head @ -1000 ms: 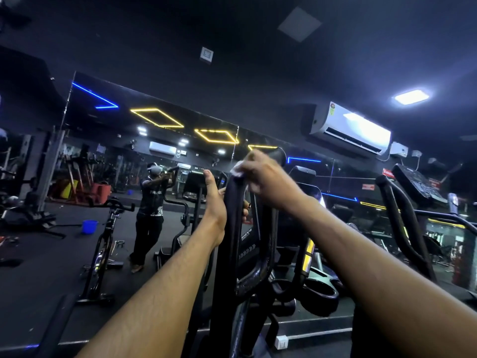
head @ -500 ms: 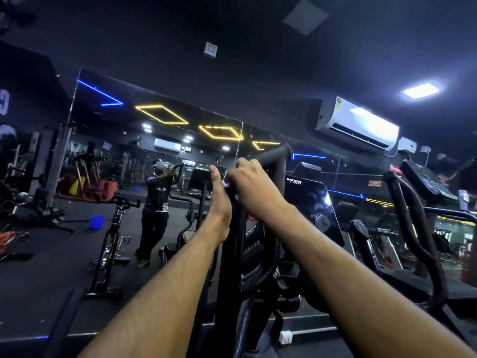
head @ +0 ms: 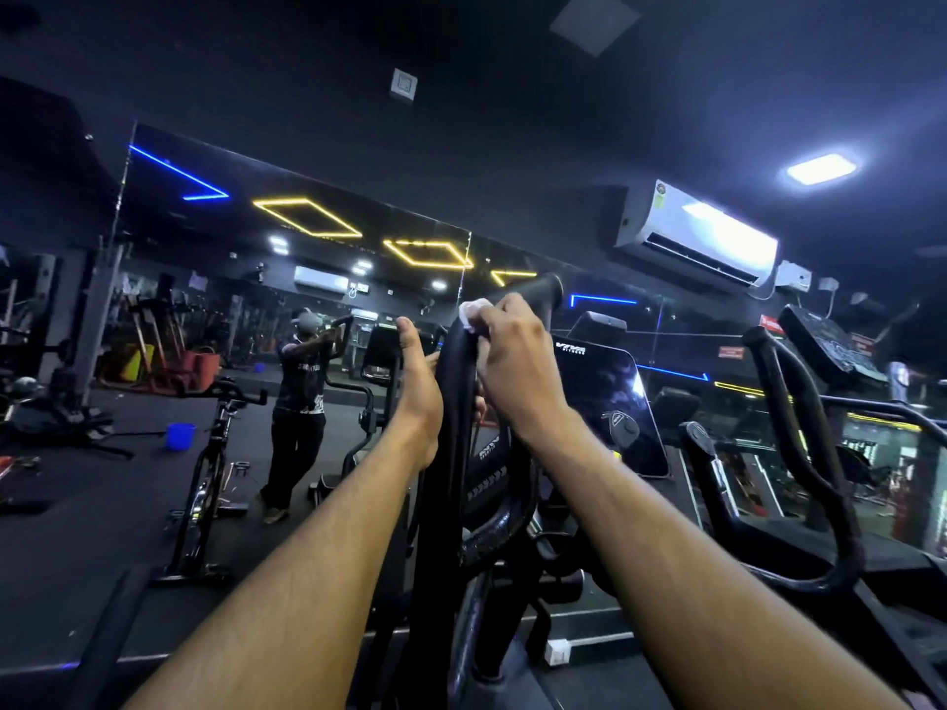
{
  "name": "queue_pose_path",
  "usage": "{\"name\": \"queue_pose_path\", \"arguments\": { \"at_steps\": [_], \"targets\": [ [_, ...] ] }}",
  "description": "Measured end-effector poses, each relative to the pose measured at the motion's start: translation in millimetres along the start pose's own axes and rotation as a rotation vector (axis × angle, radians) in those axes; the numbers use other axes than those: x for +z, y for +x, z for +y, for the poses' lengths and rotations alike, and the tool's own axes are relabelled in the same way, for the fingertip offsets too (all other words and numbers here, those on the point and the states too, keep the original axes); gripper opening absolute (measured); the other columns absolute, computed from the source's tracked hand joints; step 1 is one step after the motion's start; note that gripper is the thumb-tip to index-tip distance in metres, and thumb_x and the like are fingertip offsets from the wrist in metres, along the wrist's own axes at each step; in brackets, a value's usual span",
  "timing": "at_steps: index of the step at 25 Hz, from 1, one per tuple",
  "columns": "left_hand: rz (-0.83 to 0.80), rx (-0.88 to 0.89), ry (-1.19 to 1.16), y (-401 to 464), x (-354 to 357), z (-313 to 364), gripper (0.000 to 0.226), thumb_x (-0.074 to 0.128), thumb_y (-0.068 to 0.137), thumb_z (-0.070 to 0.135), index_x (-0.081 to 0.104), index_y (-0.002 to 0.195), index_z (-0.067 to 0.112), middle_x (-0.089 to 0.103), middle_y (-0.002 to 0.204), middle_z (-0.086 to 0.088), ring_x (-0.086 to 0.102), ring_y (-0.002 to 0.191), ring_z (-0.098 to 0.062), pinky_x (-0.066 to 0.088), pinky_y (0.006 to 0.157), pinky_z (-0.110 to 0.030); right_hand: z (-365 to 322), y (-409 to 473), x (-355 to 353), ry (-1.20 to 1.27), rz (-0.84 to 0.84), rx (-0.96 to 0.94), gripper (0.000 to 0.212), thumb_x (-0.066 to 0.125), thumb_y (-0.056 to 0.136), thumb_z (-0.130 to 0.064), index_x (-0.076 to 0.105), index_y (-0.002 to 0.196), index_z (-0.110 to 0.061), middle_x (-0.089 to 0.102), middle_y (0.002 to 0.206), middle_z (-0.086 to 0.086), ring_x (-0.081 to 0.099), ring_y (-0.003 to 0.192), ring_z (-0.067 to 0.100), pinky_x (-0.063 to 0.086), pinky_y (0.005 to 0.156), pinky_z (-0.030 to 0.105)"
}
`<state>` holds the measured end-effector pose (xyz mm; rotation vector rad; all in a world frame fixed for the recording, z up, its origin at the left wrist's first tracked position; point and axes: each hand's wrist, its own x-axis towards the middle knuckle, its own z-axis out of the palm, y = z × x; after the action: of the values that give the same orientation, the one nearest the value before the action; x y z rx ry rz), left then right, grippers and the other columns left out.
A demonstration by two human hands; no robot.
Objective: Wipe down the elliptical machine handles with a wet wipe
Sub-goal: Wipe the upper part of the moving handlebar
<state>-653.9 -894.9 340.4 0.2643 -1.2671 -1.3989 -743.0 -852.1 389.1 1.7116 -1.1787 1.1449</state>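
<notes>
Wipe [head: 469, 312] mostly hidden under right hand [head: 517, 368], left hand [head: 421, 389] fingers behind handle [head: 451, 453], forearms cut by bottom edge

white "VIVA FITNESS" logo on elliptical console [head: 610, 397], other signs illegible

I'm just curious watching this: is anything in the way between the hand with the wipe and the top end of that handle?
Nothing visible. The right hand pinches the wet wipe against the handle, and the stretch up to its tip is bare. The left hand holds the handle's other side, lower down.
</notes>
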Motion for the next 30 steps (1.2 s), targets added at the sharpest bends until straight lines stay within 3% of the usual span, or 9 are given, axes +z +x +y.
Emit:
{"name": "queue_pose_path", "arguments": {
  "at_steps": [3,7,11,16,21,24,28,30],
  "targets": [
    [-0.001,0.018,0.012,0,2,-2,0.103,-0.002,0.093,0.083,0.076,0.086,0.016,0.066,0.066,-0.007,0.059,0.056,-0.019,0.048,0.053,-0.026,14,-16,-13,0.180,-0.021,0.007,0.027,0.066,0.085,0.002,0.078,0.105,-0.011,0.064,0.089,0.001,0.058,0.079,0.010,0.043,0.073,0.012],
    [0.059,0.014,0.061,8,-3,-7,0.100,0.008,0.091,0.087,0.071,0.095,0.008,0.064,0.070,-0.014,0.059,0.057,-0.023,0.049,0.060,-0.032,72,10,-24,0.096,0.177,0.267,0.026,0.064,0.087,0.002,0.077,0.106,-0.008,0.067,0.097,0.006,0.066,0.090,0.023,0.042,0.081,0.017],
    [0.057,0.015,0.085,9,-5,-8,0.101,0.009,0.092,0.086,0.070,0.103,0.007,0.065,0.070,-0.014,0.060,0.057,-0.022,0.050,0.059,-0.032,85,14,-11,-0.079,0.040,0.031,0.023,0.063,0.084,0.007,0.072,0.099,-0.008,0.059,0.095,0.003,0.060,0.087,0.025,0.042,0.077,0.024],
    [0.068,0.033,0.094,5,-3,-6,0.098,0.007,0.095,0.083,0.070,0.100,0.008,0.064,0.070,-0.012,0.061,0.057,-0.021,0.051,0.057,-0.031,94,-24,-19,-0.190,-0.090,-0.138,0.020,0.071,0.080,0.004,0.070,0.095,-0.009,0.063,0.099,0.003,0.062,0.083,0.026,0.055,0.071,0.036],
    [0.061,0.044,0.107,4,-1,-7,0.097,0.007,0.095,0.082,0.070,0.097,0.008,0.062,0.070,-0.011,0.059,0.057,-0.021,0.049,0.058,-0.031,94,-50,-36,0.084,-0.119,0.027,0.022,0.070,0.079,0.007,0.077,0.093,-0.009,0.068,0.092,-0.003,0.064,0.080,0.012,0.050,0.076,0.022],
    [0.077,0.046,0.124,9,-4,-9,0.099,0.008,0.094,0.083,0.072,0.099,0.007,0.065,0.074,-0.014,0.062,0.059,-0.023,0.053,0.060,-0.033,100,-1,-45,0.120,0.041,0.152,0.023,0.067,0.081,0.009,0.076,0.096,-0.006,0.065,0.093,-0.001,0.058,0.077,0.000,0.040,0.074,0.002],
    [0.075,0.037,0.122,13,-7,-13,0.103,0.010,0.091,0.087,0.073,0.099,0.006,0.066,0.075,-0.016,0.063,0.060,-0.024,0.053,0.061,-0.034,91,3,-19,0.132,0.112,0.234,0.022,0.067,0.081,0.008,0.077,0.092,-0.008,0.072,0.095,0.003,0.061,0.080,0.009,0.047,0.078,0.010],
    [0.078,0.036,0.123,13,-8,-14,0.102,0.011,0.090,0.089,0.073,0.093,0.009,0.066,0.075,-0.015,0.063,0.060,-0.024,0.053,0.062,-0.034,88,-25,-9,0.142,0.164,0.253,0.022,0.066,0.080,0.009,0.076,0.090,-0.008,0.072,0.091,0.002,0.062,0.078,0.010,0.040,0.075,0.002]
  ]
}}
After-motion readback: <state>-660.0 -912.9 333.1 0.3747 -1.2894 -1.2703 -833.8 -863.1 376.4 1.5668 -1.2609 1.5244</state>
